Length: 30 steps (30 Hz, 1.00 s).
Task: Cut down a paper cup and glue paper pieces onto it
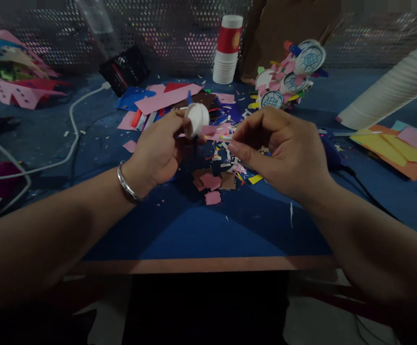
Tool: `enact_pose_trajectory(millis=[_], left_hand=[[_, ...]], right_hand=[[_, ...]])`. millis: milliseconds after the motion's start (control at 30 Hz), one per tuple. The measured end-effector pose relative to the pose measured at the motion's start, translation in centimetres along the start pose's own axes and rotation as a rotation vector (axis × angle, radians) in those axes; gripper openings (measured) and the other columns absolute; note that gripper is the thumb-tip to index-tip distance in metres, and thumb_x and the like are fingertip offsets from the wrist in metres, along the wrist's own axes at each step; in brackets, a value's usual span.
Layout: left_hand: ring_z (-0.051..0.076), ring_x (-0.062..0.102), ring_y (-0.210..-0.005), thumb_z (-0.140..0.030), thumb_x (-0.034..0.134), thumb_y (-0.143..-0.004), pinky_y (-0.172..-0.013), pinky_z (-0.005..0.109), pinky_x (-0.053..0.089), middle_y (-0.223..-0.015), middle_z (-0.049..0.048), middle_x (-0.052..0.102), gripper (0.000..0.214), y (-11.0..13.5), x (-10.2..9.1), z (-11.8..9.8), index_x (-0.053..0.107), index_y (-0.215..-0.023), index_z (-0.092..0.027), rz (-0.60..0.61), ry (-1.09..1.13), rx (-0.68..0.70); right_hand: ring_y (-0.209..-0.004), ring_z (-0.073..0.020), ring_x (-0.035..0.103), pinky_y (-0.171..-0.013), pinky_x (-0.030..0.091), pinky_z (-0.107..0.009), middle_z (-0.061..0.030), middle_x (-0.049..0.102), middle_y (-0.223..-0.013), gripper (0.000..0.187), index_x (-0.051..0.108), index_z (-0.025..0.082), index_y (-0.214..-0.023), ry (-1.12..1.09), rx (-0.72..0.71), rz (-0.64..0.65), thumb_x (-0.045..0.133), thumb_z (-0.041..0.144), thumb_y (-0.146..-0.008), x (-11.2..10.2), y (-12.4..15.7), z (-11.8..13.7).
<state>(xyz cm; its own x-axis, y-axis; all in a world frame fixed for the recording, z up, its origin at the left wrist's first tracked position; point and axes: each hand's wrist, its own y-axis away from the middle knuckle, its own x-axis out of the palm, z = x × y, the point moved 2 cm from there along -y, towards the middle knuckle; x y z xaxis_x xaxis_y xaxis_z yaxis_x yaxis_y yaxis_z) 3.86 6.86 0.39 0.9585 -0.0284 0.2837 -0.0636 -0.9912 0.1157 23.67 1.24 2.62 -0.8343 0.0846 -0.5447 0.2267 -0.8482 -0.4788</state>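
My left hand (158, 149) grips a small white round paper piece (198, 119) that looks like a cup bottom, with a blue strip above and below it and a pink tab at its right side. To the right, my right hand (287, 155) is closed in a pinch, apart from the white piece. Whether anything is between its fingertips I cannot make out. Beneath both hands lie many tiny paper scraps (226, 155). Nearer the table edge are pink paper bits (213, 197) and brown card pieces (228, 180).
Stacked paper cups (226, 50) stand at the back. Decorated round paper pieces (294, 72) are heaped to their right. A long cup stack (391, 81) leans at far right, above coloured paper sheets (398, 148). A white cable (72, 124) crosses the left side.
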Motion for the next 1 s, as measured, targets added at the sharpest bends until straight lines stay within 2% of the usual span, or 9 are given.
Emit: enact_pose_trajectory(millis=[100,200,267,333,433,600,700,867,1000], left_hand=[[0.014,0.063,-0.072,-0.01,0.054,-0.096,-0.07,0.03,0.054,-0.094,0.0037,0.07,0.02,-0.7,-0.8,-0.3,0.068,-0.085,-0.02,-0.107,0.043,-0.017],[0.02,0.071,-0.087,-0.017,0.062,-0.093,-0.077,0.034,0.055,-0.098,0.0036,0.073,0.013,-1.1,-1.4,-0.3,0.066,-0.082,-0.023,-0.07,0.024,0.04],[0.023,0.074,-0.096,-0.019,0.064,-0.092,-0.079,0.035,0.054,-0.102,0.0038,0.075,0.009,-1.2,-1.5,-0.1,0.068,-0.088,-0.025,-0.027,-0.005,0.069],[0.022,0.073,-0.094,-0.018,0.062,-0.095,-0.077,0.033,0.054,-0.1,0.0036,0.075,0.01,-1.2,-1.5,-0.1,0.068,-0.092,-0.025,-0.032,-0.002,0.061],[0.017,0.069,-0.082,-0.015,0.058,-0.096,-0.074,0.031,0.054,-0.093,0.0024,0.072,0.012,-1.1,-1.2,-0.1,0.065,-0.09,-0.023,-0.082,0.042,0.022],[0.018,0.068,-0.084,-0.018,0.061,-0.095,-0.079,0.034,0.053,-0.09,0.0009,0.071,0.008,-0.7,-0.7,-0.1,0.065,-0.092,-0.024,-0.037,0.036,0.003],[0.016,0.063,-0.076,-0.015,0.058,-0.097,-0.073,0.032,0.05,-0.085,0.0009,0.068,0.011,-0.5,-0.5,-0.2,0.065,-0.094,-0.023,-0.055,0.05,-0.025],[0.013,0.06,-0.066,-0.015,0.054,-0.097,-0.061,0.026,0.048,-0.085,0.0022,0.068,0.015,-0.5,-0.4,-0.1,0.068,-0.097,-0.02,-0.016,0.002,-0.009],[0.015,0.065,-0.073,-0.019,0.058,-0.095,-0.06,0.025,0.05,-0.087,0.0032,0.069,0.012,-0.4,-0.5,0.2,0.069,-0.097,-0.021,0.068,-0.099,0.068]], right_hand=[[-0.075,-0.0186,0.063,-0.073,0.052,-0.037,-0.0021,0.072,-0.087,0.009,0.068,0.024,-0.088,0.043,-0.039,0.117,0.073,0.023,-0.096,0.5,0.2,0.0],[-0.083,-0.0216,0.066,-0.079,0.052,-0.038,-0.0042,0.074,-0.088,0.007,0.071,0.023,-0.089,0.113,-0.117,0.307,0.071,0.023,-0.096,1.2,0.4,-0.3],[-0.09,-0.0242,0.067,-0.084,0.051,-0.04,-0.0064,0.075,-0.092,0.005,0.074,0.021,-0.093,0.167,-0.194,0.399,0.07,0.022,-0.095,1.6,0.6,-0.7],[-0.097,-0.0261,0.068,-0.089,0.05,-0.041,-0.0085,0.077,-0.098,0.008,0.076,0.019,-0.098,0.196,-0.252,0.458,0.069,0.02,-0.095,1.9,0.8,-1.1],[-0.104,-0.0275,0.067,-0.094,0.05,-0.041,-0.0104,0.077,-0.106,0.013,0.075,0.019,-0.104,0.211,-0.254,0.504,0.066,0.016,-0.096,2.0,1.0,-1.4],[-0.101,-0.027,0.067,-0.091,0.05,-0.041,-0.0104,0.076,-0.103,0.007,0.073,0.02,-0.098,0.192,-0.221,0.543,0.066,0.018,-0.098,2.0,0.9,-1.3],[-0.1,-0.0257,0.067,-0.091,0.05,-0.04,-0.0085,0.075,-0.099,0.008,0.073,0.021,-0.095,0.187,-0.227,0.541,0.066,0.018,-0.098,2.0,0.7,-1.3],[-0.092,-0.0235,0.07,-0.087,0.051,-0.039,-0.0052,0.079,-0.092,0.008,0.076,0.022,-0.093,0.098,-0.195,0.438,0.071,0.022,-0.099,1.5,0.5,-0.7],[-0.078,-0.0178,0.07,-0.075,0.053,-0.035,-0.0005,0.078,-0.085,0.008,0.076,0.023,-0.09,-0.076,-0.032,0.346,0.074,0.02,-0.097,0.7,0.2,0.2]])
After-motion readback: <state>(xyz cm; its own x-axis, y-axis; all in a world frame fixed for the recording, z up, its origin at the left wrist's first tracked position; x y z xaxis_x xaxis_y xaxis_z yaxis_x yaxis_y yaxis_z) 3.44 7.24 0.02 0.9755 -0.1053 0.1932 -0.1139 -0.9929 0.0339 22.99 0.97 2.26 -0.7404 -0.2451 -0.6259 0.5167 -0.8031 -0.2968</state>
